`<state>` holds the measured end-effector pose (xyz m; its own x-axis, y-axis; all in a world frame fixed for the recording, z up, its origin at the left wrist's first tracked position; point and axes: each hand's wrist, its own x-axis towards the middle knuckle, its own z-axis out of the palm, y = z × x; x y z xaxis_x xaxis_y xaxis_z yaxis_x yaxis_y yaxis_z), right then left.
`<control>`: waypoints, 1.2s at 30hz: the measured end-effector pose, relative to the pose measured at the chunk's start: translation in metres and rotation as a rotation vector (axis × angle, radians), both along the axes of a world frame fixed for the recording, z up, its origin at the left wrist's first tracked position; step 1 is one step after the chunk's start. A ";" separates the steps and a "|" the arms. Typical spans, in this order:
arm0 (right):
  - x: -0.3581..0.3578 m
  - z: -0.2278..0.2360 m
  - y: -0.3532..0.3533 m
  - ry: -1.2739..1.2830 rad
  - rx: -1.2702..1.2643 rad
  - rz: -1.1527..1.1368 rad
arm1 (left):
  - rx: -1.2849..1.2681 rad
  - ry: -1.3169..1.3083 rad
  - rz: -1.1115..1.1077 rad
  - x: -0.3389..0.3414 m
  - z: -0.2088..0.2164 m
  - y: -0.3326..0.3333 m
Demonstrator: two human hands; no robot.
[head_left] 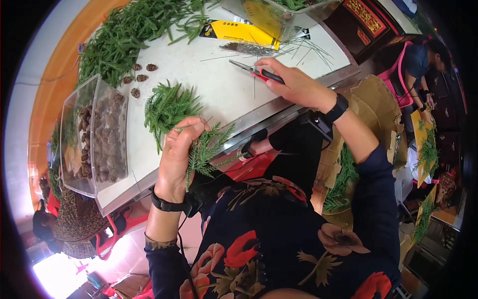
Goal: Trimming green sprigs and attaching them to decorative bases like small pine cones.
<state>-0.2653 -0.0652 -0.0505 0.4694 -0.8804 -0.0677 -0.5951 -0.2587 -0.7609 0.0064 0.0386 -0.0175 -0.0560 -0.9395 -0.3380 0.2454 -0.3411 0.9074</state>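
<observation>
My left hand (175, 152) is closed around the stem end of a green artificial pine sprig (206, 152), just off the table's front edge. A thin wire end seems to stick up by the fingertips. Over the white table, my right hand (303, 88) grips a pair of long-nosed pliers (243, 66) with red and black handles, jaws pointing left. One thin wire stands out close to the pliers; whether the hand also holds it I cannot tell. A small heap of green sprigs (169, 107) lies beyond my left hand.
Several loose pinecones (142, 77) lie near a clear plastic box (94, 134) of pinecones at left. A large greenery pile (117, 42) covers the far left. Loose wires (249, 48) lie by a yellow packet (241, 32). A cardboard box (371, 102) stands right; a co-worker (420, 62) sits beyond.
</observation>
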 end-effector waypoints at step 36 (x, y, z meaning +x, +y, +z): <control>0.045 0.019 0.018 -0.203 -0.701 0.547 | 0.131 0.403 -0.357 0.006 -0.004 0.006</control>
